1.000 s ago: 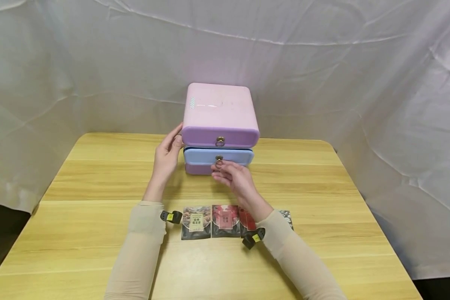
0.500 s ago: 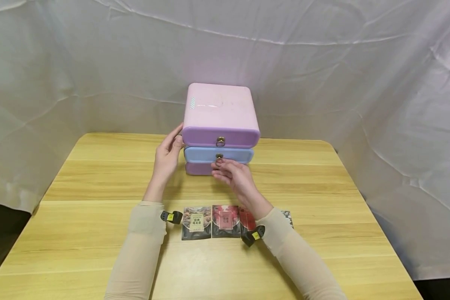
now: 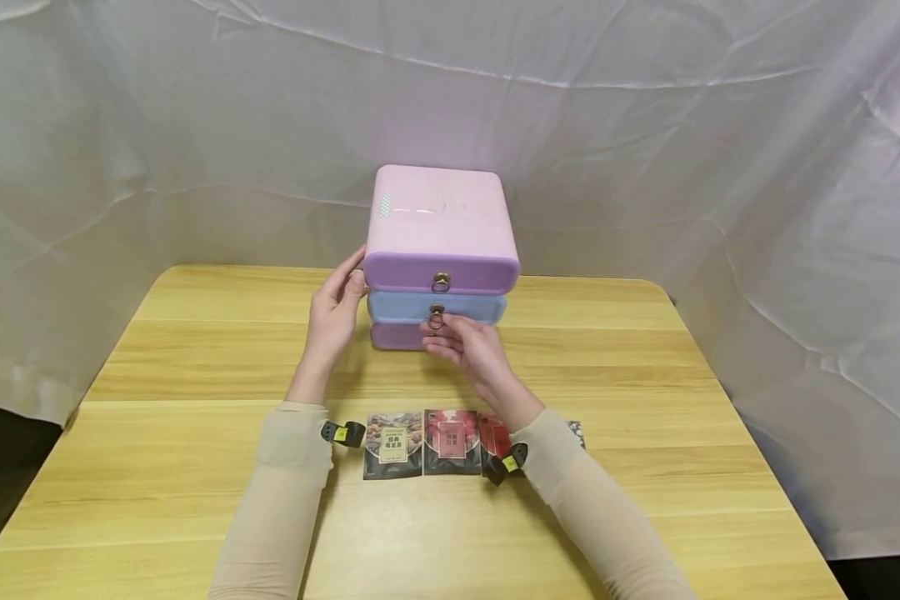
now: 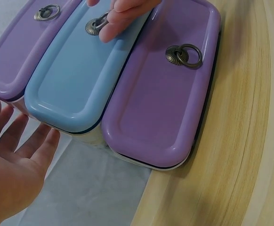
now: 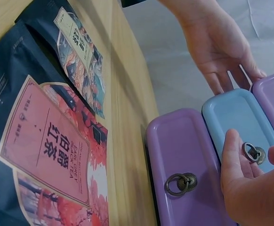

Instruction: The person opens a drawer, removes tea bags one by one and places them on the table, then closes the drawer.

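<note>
On the table [image 3: 195, 350], three drawers [image 3: 437, 308], four packets [image 3: 450, 440], two hands [image 3: 333, 312]

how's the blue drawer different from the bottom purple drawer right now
The blue drawer is pale blue and in the middle of the stack; the bottom purple drawer is purple and sits lowest, by the table. The right hand pinches the blue drawer's ring pull; the purple drawer's ring hangs untouched. Both share the same rounded front and brass ring.
</note>
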